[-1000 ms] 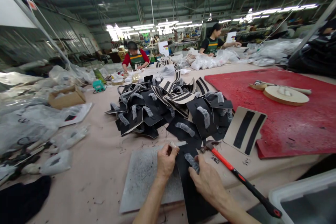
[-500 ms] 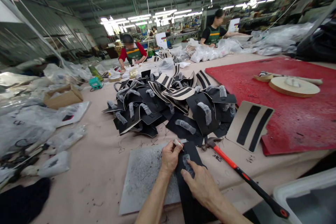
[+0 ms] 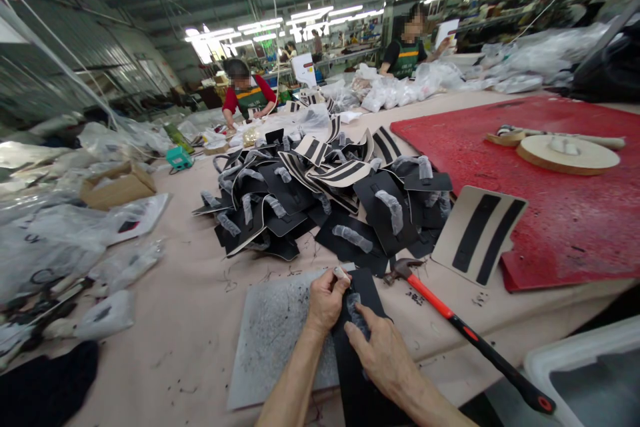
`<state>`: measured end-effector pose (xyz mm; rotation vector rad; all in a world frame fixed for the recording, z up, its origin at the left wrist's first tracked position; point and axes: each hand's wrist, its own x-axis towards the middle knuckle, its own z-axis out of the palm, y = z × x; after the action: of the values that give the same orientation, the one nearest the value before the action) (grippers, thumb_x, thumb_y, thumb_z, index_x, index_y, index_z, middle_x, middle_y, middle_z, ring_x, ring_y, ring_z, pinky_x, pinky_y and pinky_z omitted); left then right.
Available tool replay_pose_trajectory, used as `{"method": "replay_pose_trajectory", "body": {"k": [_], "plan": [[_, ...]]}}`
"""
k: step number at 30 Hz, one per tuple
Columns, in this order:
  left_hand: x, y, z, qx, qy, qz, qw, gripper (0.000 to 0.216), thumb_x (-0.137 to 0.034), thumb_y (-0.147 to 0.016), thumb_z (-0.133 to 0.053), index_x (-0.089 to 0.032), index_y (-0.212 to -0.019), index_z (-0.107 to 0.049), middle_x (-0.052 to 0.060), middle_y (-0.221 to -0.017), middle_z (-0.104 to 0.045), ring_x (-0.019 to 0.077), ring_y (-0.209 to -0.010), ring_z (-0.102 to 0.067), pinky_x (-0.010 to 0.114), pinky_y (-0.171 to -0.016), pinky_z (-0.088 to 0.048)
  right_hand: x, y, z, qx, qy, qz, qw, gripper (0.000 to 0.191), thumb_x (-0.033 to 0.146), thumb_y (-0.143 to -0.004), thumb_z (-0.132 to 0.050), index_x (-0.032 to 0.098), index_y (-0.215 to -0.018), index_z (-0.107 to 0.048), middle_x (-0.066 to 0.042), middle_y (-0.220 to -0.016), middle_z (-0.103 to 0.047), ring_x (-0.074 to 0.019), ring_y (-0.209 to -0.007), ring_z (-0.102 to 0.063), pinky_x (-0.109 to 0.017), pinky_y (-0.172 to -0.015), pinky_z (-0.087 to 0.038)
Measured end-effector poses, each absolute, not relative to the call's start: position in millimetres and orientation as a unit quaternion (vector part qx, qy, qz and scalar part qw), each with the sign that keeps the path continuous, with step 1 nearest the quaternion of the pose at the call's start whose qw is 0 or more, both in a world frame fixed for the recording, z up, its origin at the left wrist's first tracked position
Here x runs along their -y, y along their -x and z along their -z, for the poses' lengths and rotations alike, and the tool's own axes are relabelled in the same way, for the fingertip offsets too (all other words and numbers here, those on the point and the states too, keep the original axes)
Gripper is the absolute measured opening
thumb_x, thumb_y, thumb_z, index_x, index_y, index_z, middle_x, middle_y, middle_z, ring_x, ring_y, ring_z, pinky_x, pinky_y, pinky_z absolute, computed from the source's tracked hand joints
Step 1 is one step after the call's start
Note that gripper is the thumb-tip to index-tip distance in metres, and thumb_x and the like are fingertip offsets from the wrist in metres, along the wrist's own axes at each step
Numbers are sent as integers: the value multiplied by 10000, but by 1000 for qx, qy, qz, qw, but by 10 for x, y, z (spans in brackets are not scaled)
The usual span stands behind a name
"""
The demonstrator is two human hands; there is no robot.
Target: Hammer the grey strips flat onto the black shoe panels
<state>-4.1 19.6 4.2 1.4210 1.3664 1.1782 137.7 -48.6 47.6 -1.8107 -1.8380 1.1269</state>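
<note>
Left hand (image 3: pixel 326 303) has thumb and finger pinched on a small pale piece (image 3: pixel 341 273), too small for me to name. Right hand (image 3: pixel 385 347) has its thumb and index finger touching the plastic-wrapped handle (image 3: pixel 353 301), but I can't tell if they're really squeezing it. So the right one's nearer; the left fingertips sit just off the handle's far-left end. The handle runs mostly lengthwise, away from the wearer, far end leaning a bit left, on the black panel (image 3: pixel 371 290). That panel lies the same way, toward the tabletop's near edge, beside the grey board's (image 3: pixel 273 340) right edge, maybe overlapping it. Further right there's a hammer (image 3: pixel 445 310) slanting out past the tabletop's near-right edge, and beyond the board's far edge, a heap of similar panels (image 3: pixel 320 213).
</note>
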Motion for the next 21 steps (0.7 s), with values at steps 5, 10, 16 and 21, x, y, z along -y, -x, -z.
{"method": "replay_pose_trajectory", "body": {"k": [5, 10, 16, 21], "plan": [[-196, 33, -53, -532, -606, -456, 378, 121, -253, -884, -591, -188, -923, -686, 23, -830, -747, 180, -768, -691, 258, -737, -520, 411, -1617, -464, 677, 610, -345, 226, 504, 472, -996, -325, 155, -1274, -602, -148, -1214, -673, -253, -1128, -630, -360, -966, -462], [-170, -7, -74, -533, -643, -437, 335, 115, -206, -887, -570, -192, -888, -684, 15, -818, -727, 169, -754, -674, 250, -739, -498, 268, -2374, -249, 709, 681, -55, 172, 330, 307, -914, -456, 138, -1158, -602, -179, -1106, -622, -318, -1003, -577, -441, -884, -453], [-141, -36, -90, -524, -671, -431, 300, 126, -167, -870, -561, -191, -869, -685, 25, -796, -713, 174, -747, -667, 255, -734, -493, 328, -2904, -74, 597, 714, -329, 162, 74, 241, -804, -499, 218, -740, -474, -51, -735, -532, -201, -702, -533, -324, -660, -468], [-133, -33, -78, -512, -680, -433, 298, 141, -154, -868, -550, -195, -905, -680, 33, -834, -722, 183, -776, -668, 271, -757, -496, 425, -2650, -540, 409, 670, -589, 193, 110, 328, -810, -435, 236, -753, -418, 53, -625, -423, -83, -398, -325, -211, -364, -297]]}}
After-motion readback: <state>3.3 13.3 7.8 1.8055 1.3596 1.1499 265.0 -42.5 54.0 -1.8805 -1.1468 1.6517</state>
